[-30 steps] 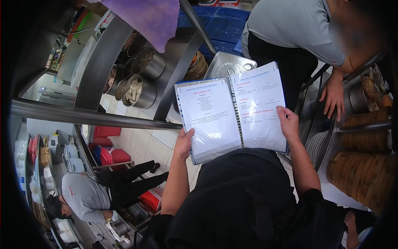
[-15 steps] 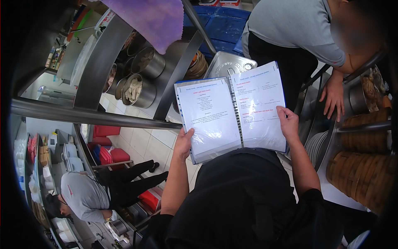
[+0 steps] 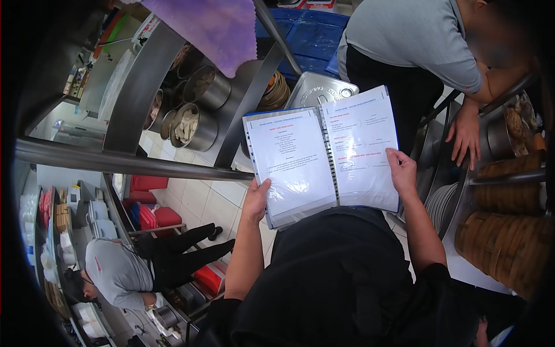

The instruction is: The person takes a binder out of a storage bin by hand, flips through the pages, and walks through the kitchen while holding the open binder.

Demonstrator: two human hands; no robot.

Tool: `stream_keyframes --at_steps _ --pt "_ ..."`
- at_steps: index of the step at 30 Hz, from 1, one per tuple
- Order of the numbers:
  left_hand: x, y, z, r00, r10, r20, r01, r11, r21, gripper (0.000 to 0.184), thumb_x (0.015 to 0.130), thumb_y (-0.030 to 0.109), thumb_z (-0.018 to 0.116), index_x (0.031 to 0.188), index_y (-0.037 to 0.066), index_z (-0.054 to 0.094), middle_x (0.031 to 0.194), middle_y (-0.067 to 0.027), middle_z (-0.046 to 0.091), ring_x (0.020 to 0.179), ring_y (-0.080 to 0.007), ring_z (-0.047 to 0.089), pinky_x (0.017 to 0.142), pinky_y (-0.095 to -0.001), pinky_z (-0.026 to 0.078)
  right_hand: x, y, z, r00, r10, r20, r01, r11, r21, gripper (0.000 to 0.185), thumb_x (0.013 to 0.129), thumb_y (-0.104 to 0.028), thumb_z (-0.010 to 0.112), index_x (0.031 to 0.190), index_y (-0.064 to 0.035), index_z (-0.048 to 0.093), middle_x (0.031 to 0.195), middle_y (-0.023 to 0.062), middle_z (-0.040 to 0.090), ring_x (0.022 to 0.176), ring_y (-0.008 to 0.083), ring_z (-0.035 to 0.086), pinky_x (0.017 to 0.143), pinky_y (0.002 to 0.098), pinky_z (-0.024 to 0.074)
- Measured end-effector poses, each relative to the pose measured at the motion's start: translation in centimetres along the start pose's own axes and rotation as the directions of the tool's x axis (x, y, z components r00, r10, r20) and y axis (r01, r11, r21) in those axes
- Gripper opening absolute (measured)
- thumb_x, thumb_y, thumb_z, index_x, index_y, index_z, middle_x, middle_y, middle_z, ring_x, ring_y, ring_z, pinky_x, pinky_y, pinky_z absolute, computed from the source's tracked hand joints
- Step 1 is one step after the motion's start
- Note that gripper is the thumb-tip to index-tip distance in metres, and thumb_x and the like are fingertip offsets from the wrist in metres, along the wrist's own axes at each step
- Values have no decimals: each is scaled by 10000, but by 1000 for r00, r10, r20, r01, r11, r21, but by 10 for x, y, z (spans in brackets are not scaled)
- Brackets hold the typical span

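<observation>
An open display book (image 3: pixel 295 168) with printed pages in clear plastic sleeves lies across the front of my body. My left hand (image 3: pixel 255 199) is closed on its left edge, thumb over the page. At the right edge, my right hand (image 3: pixel 403 172) pinches the right page's sleeve between thumb and fingers. Black and red print covers both pages, and light glares off the plastic. Behind the top of the book shows a metal lid (image 3: pixel 319 88) with raised lettering.
Metal pots (image 3: pixel 193 127) with pale food stand on a shelf behind a steel rail (image 3: pixel 139 163). Bamboo steamers (image 3: pixel 503 246) and stacked plates (image 3: pixel 443 205) are at right. One person in grey (image 3: pixel 410 40) leans in at upper right; another person (image 3: pixel 121 272) works at lower left.
The upper-right person's head and other arm have shifted slightly. A bit of another person's hand now shows at the lower right. My hands and the display book look the same.
</observation>
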State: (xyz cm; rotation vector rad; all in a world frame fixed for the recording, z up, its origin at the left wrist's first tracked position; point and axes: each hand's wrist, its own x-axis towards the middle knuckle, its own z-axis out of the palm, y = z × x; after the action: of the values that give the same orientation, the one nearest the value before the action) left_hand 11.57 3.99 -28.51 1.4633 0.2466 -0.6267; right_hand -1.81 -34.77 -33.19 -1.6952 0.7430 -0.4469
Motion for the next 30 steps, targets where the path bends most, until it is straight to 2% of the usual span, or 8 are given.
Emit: stream_keyframes --at_steps 4,7,30 --pt "0 1 0 1000 -8 -12 8 1000 2 439 1013 66 489 1438 -7 402 1346 -156 570 1182 -261 595 997 -382 494 1 3 1 1000 -5 -7 5 1000 0 300 962 -227 683 1087 41 730 960 67 739 862 91 636 801 250 512" --pt "0 1 0 1000 -15 -18 15 1000 4 438 1013 68 492 1436 -6 403 1344 -156 571 1182 -262 596 998 -383 494 1 4 0 1000 23 -4 -23 1000 12 302 946 -229 679 1081 36 731 992 125 758 909 138 681 841 277 516" --pt "0 3 1 1000 -6 -3 6 1000 7 436 1015 71 492 1436 -4 406 1342 -149 575 1183 -254 591 1004 -377 483 1 -2 1 999 32 -5 -32 999 28 308 946 -243 682 1090 25 733 984 107 757 893 119 668 827 269 515"
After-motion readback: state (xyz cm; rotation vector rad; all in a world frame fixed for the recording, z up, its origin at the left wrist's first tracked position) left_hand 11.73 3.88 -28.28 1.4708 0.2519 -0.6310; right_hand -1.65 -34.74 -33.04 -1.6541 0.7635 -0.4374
